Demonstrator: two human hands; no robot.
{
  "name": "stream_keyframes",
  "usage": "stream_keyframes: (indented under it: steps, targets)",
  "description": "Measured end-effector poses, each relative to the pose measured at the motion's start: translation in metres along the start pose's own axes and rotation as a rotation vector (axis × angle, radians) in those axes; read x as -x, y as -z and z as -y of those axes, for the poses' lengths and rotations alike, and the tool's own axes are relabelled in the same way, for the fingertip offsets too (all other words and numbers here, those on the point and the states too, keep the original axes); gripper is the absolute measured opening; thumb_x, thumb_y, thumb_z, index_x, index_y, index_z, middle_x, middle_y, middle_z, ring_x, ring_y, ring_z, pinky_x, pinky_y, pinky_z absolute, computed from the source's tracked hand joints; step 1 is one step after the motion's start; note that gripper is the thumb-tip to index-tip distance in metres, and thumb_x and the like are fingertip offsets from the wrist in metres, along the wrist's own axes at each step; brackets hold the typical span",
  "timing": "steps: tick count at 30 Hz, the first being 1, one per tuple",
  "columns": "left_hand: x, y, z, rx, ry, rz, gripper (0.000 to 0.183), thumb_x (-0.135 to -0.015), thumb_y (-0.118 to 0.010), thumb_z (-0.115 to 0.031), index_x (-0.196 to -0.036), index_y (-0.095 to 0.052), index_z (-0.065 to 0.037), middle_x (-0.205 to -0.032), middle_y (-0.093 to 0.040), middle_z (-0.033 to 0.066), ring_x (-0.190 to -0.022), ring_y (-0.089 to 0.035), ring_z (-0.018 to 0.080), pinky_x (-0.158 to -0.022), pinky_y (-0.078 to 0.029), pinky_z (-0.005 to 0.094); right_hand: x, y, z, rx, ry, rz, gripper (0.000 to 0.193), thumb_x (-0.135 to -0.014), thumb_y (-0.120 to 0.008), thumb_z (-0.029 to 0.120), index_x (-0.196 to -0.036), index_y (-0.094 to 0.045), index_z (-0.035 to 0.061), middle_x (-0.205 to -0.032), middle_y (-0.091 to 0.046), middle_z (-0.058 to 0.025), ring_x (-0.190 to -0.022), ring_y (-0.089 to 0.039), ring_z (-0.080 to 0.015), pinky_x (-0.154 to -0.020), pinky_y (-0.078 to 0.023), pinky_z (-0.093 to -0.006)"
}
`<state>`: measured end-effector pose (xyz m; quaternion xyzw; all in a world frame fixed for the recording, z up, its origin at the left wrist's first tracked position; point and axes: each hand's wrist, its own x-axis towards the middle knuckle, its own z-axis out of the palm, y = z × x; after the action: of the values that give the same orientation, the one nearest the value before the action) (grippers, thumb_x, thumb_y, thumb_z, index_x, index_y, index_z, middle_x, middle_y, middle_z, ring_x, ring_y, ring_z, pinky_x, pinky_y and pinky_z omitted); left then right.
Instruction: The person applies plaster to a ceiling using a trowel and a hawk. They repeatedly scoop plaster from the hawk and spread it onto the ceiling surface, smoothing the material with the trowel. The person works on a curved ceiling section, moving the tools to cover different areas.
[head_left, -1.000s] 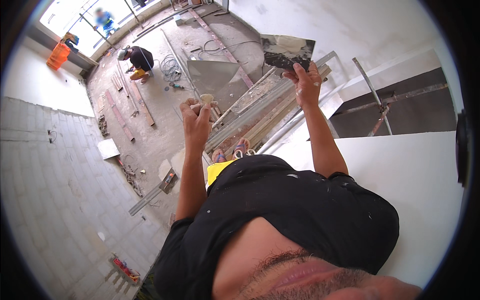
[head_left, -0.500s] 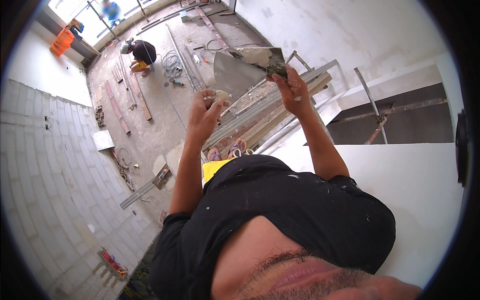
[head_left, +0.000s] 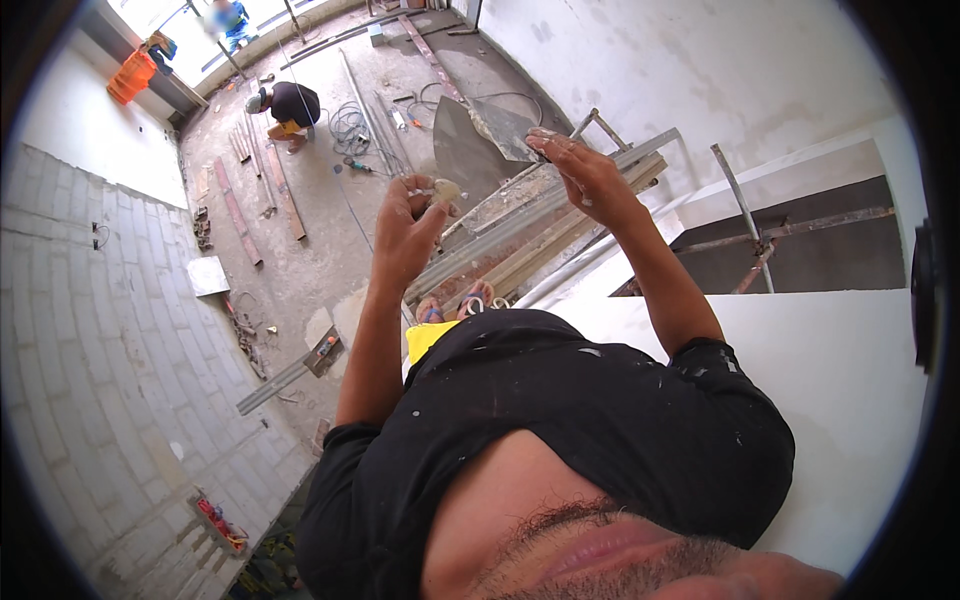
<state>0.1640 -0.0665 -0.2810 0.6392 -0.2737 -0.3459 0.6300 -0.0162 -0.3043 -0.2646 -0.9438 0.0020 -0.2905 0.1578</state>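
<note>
My left hand [head_left: 405, 225] is closed, its fingers curled round a small off-white lump [head_left: 447, 190] whose kind I cannot make out. To its right, my right hand [head_left: 590, 180] grips the edge of a plaster-smeared putty knife [head_left: 508, 128], its fingers laid along the near side and the thumb hidden. Against that blade sits a larger bare grey metal blade [head_left: 462, 148], tapering down toward my left hand. What holds the grey blade is hidden. Whitish plaster smears both hands.
Below my hands runs a scaffold platform of planks and metal bars [head_left: 560, 215], with my sandalled feet [head_left: 475, 297] on it. A person [head_left: 293, 108] crouches on the floor beyond, near coiled cable [head_left: 348, 128] and strips. A block wall [head_left: 120, 330] stands left; scaffold poles [head_left: 740, 200] stand right.
My right hand has turned over, fingers now stretched along the blade. The putty knife has tilted with it, showing less of its plastered face. My left hand has barely moved.
</note>
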Motion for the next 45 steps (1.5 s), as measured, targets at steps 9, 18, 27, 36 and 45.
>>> stream_keyframes:
  steps: [9,18,27,36,45]
  targets:
    - [0.013,0.004,-0.008,0.022,-0.042,0.018,0.036,-0.092,-0.062,-0.005,-0.123,-0.047,0.005,-0.099,-0.072,0.0143,-0.078,-0.062,0.0094,-0.066,-0.048,0.0230,0.011,-0.002,-0.021,0.269,-0.070,0.024,0.062,-0.086,-0.055,-0.012,-0.141,-0.054,0.0158,-0.127,-0.067,-0.0151,-0.109,-0.068,-0.0353,-0.087,-0.059,-0.0417]
    - [0.012,0.024,-0.002,-0.002,-0.080,-0.093,0.044,-0.096,-0.058,-0.008,-0.136,-0.047,0.009,-0.101,-0.069,0.0100,-0.064,-0.053,0.0041,-0.051,-0.041,0.0209,0.030,-0.007,-0.032,-0.798,-0.951,-0.520,0.020,-0.096,-0.067,0.012,-0.108,-0.063,-0.0040,-0.088,-0.069,-0.0058,-0.075,-0.066,-0.0074,-0.067,-0.057,-0.0257]
    - [0.015,0.015,0.003,0.236,-0.081,-0.078,0.035,-0.098,-0.055,-0.006,-0.131,-0.051,0.005,-0.089,-0.064,0.0035,-0.061,-0.050,0.0026,-0.048,-0.039,0.0201,0.057,0.015,-0.057,0.356,-0.578,-0.319,0.030,-0.094,-0.070,0.018,-0.117,-0.070,-0.0007,-0.094,-0.072,-0.0083,-0.084,-0.071,-0.0162,-0.069,-0.057,-0.0283]
    - [0.035,0.012,0.007,0.217,-0.178,-0.072,0.026,-0.098,-0.056,-0.009,-0.122,-0.055,0.002,-0.074,-0.053,-0.0003,-0.052,-0.046,0.0058,-0.045,-0.038,0.0235,0.064,0.043,-0.046,-0.494,-0.883,-0.781,0.032,-0.091,-0.066,0.010,-0.117,-0.066,-0.0095,-0.099,-0.072,-0.0114,-0.089,-0.070,-0.0180,-0.081,-0.059,-0.0305]
    - [0.045,-0.028,-0.050,0.421,-0.049,0.217,0.024,-0.095,-0.059,-0.013,-0.116,-0.053,-0.003,-0.086,-0.060,0.0069,-0.056,-0.054,0.0126,-0.044,-0.046,0.0275,-0.014,0.189,-0.001,-0.504,-0.439,-1.316,0.035,-0.090,-0.076,0.012,-0.116,-0.059,-0.0045,-0.093,-0.068,-0.0100,-0.081,-0.069,-0.0165,-0.066,-0.061,-0.0319]
